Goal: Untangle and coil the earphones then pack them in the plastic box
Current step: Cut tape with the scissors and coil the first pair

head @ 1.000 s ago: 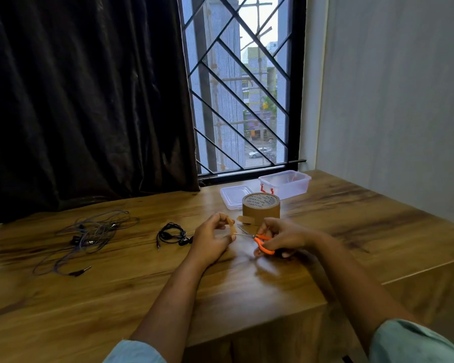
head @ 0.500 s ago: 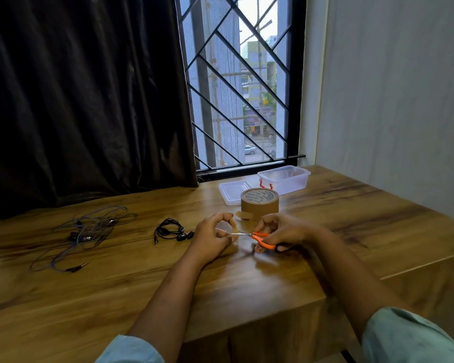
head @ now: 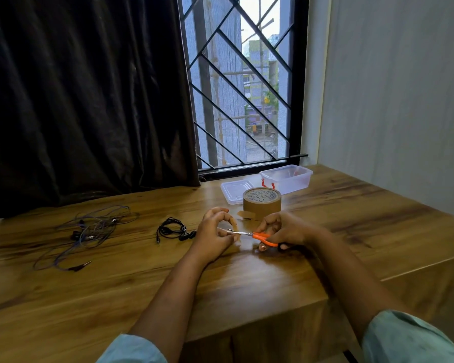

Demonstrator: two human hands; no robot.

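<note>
Nearest us, pale green sleeves [head: 409, 339] get cut off by the bottom of the frame. Midway across the wooden table [head: 247, 289], the left hand [head: 212, 235] is curled up, pinching a short strip of brown tape [head: 233, 224]. The right hand [head: 286, 229] grips small orange-handled metal scissors [head: 263, 237]. They lie parallel to the near edge, blades pointing left and meeting the strip. Can't tell if the blades are apart.

Just left of that hand lie the coiled black wired earphones [head: 171, 228]. The coil is stretched left-right, buds at its right end, plug pointing at the near edge. Toward the left edge sprawl tangled bluish wired earphones [head: 89, 229], plug aimed right.

Behind the hands, a roll of brown packing tape [head: 262, 205] partly hides a flat clear plastic lid [head: 232, 191]. By the far edge sits the clear rectangular plastic box [head: 286, 179], top open, red clips. We can't really make out what's in it.
</note>
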